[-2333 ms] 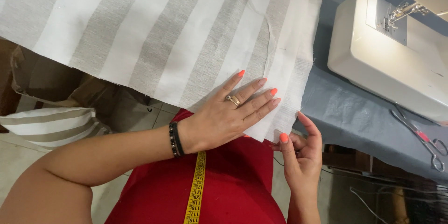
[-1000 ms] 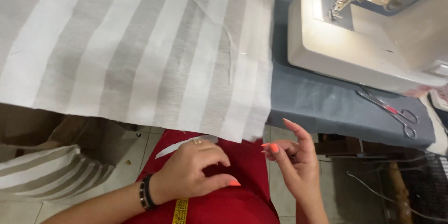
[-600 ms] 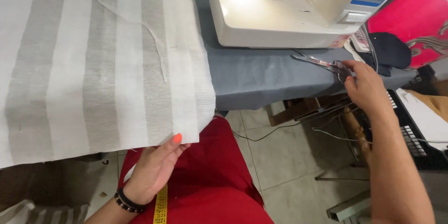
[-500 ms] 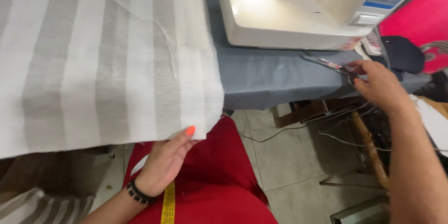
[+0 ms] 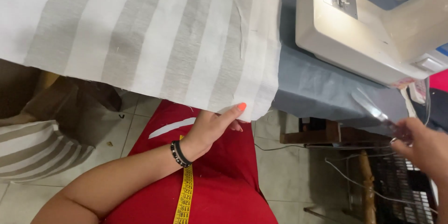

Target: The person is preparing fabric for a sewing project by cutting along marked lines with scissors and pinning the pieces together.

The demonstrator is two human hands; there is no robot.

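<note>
A grey-and-white striped fabric (image 5: 154,37) lies over the grey table cover and hangs off the near edge. My left hand (image 5: 214,123) pinches its lower right corner from below, thumb on top. My right hand (image 5: 424,147) is at the far right, gripping a pair of scissors (image 5: 373,109) whose blades point up and left, blurred by motion, just off the table's edge. A yellow tape measure (image 5: 185,196) hangs down my red top.
A white sewing machine (image 5: 373,23) stands on the grey table cover (image 5: 317,88) at the upper right. Striped fabric pieces (image 5: 32,151) lie on the tiled floor at left. Cables and a wooden frame show under the table at right.
My right hand picked the scissors off the table at the right and is drawing them back toward the fabric. My left hand has closed on the fabric's corner.
</note>
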